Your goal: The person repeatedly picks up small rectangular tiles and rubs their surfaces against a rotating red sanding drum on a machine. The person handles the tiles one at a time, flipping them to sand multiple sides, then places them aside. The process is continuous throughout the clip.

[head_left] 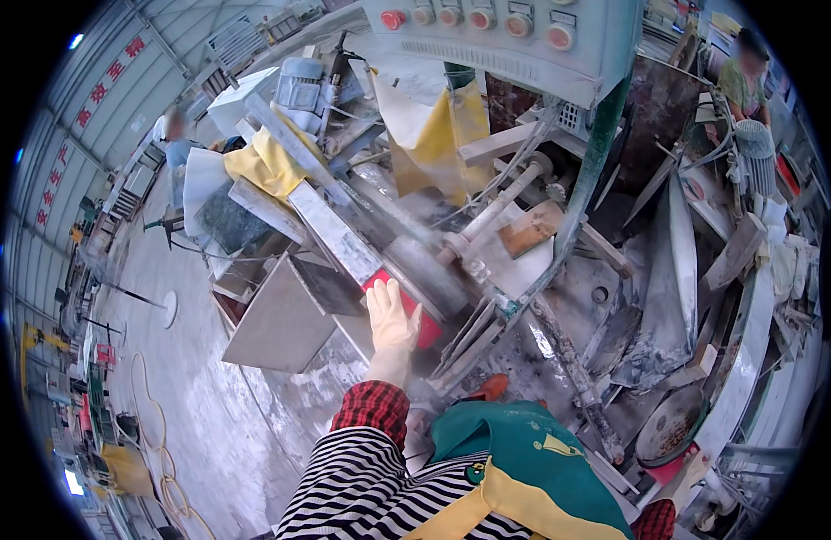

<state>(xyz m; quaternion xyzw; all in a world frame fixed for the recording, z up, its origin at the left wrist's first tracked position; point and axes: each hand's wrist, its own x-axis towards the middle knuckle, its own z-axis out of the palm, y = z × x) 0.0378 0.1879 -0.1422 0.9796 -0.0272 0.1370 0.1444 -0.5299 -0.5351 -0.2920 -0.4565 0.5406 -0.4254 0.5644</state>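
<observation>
My left hand [393, 326], in a cream glove, lies with its fingers stretched out on a red block-like piece [430, 331] at the near end of a long, pale, narrow slab [334, 232]. Right beside that piece is a grey wheel-like machine part [424, 270], blurred, in line with a shaft [505, 200]. Far out at the lower right, my right hand [691, 475] shows only in part, beyond a red plaid cuff. It is by a red tub-like thing [665, 470] under a round speckled disc [672, 423]; its fingers cannot be made out.
A control box [505, 54] with several round buttons hangs ahead on a green frame [605, 135]. Yellow sheeting [442, 144] drapes behind the shaft. Flat panels [280, 315] lean at the left. Stone offcuts [677, 261] crowd the right. A person [749, 85] is at the far right, another [177, 144] far left.
</observation>
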